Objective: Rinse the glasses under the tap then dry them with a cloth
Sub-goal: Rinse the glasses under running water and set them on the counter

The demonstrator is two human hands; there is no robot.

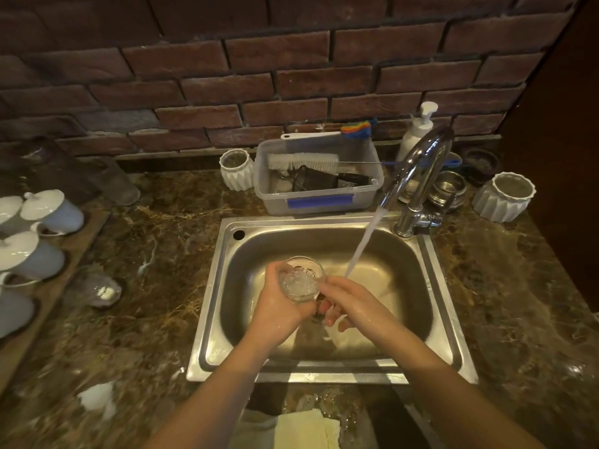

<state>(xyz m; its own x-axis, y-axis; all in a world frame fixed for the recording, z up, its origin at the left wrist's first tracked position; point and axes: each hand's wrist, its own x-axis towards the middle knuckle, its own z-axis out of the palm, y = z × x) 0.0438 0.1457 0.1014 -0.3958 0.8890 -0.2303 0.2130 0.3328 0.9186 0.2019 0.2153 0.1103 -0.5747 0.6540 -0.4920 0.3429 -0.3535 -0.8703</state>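
A clear glass [301, 280] with water in it is held over the steel sink [437, 286], mouth toward me. My left hand [278, 306] is wrapped around its side. My right hand [343, 303] touches its right side and base with wet fingers. The chrome tap [418, 176] runs; its stream [363, 241] falls just right of the glass, past my right hand. A second clear glass [97, 288] lies on the counter left of the sink. A pale cloth [304, 429] lies at the counter's front edge below the sink.
Behind the sink stand a plastic tub [317, 202] with brushes, two white ribbed pots [236, 170] [505, 196], a soap pump bottle [418, 128] and steel bowls [449, 189]. White lidded cups [48, 209] sit on a wooden tray at left. A brick wall rises behind.
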